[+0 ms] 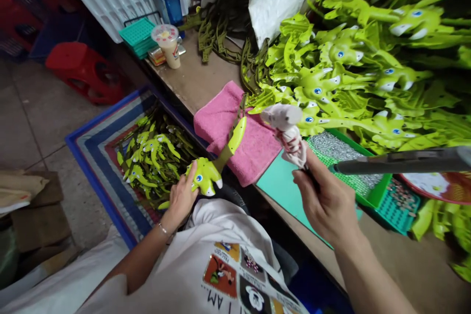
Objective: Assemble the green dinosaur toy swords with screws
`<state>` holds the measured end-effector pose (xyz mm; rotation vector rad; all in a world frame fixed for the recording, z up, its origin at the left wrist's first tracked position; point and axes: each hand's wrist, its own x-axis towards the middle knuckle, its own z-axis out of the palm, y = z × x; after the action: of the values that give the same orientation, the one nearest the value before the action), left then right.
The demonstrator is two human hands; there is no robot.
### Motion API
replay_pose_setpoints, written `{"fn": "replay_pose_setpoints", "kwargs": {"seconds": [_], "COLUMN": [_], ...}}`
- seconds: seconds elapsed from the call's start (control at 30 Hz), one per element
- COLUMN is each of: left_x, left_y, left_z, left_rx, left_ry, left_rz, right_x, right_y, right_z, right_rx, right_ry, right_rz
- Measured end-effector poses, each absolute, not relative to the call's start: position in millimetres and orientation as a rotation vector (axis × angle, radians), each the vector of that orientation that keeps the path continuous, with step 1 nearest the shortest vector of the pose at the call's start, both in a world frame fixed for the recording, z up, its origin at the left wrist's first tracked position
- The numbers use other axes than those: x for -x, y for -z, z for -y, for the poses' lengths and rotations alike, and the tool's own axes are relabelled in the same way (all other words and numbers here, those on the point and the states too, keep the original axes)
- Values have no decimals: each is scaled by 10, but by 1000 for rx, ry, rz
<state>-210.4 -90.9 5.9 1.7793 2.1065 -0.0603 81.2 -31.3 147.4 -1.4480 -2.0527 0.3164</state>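
My left hand [183, 196] closes around a lime-green horned dinosaur toy [208, 175] with a blue eye and white horns. A brown-green strip with a lime tip extends from the toy over a folded pink towel [221, 113] at the table edge. In my right hand [329, 196] is a hammer [289, 125], raised above the table, its head and neck wrapped in white material. The hammer is apart from the toy. My palm hides most of its handle.
A blue-rimmed crate [83, 157] of similar toys stands left of the table. Lime dinosaur parts [342, 54] pile up at the back right. Near my right hand are a green tray [375, 191] of small metal pieces and a dark grey rod [401, 161]. A lidded cup [171, 51] stands farther back.
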Motion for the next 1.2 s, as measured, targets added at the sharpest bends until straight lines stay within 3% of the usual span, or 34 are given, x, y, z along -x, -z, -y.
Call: {"fn": "replay_pose_setpoints", "kwargs": {"seconds": [0.27, 0.5, 0.57, 0.67, 0.83, 0.97, 1.2], "left_x": [2188, 2141, 2153, 2217, 2359, 2373, 2263], "left_y": [-332, -462, -463, -361, -27, 117, -27], "left_z": [1064, 1056, 1061, 1060, 1002, 943, 752], "left_rx": [-1839, -1827, -1805, -1724, -1427, -1309, -1334], "left_ry": [237, 290, 270, 63, -523, -690, -841], "left_rz": [-2197, -2209, -2215, -2144, -1700, -1594, -1566], "right_x": [-628, -545, -481, -472, -639, -783, -900], "right_y": [-754, -906, -824, -635, -708, -750, -379], "right_z": [337, -76, -228, -387, -338, -218, -327], "right_rx": [1611, 1612, 1662, 1810, 1785, 1859, 1814], "right_ry": [-664, -453, -526, -687, -403, -306, -206], "right_rz": [2187, 1927, 1968, 2087, 1985, 1978, 1966]}}
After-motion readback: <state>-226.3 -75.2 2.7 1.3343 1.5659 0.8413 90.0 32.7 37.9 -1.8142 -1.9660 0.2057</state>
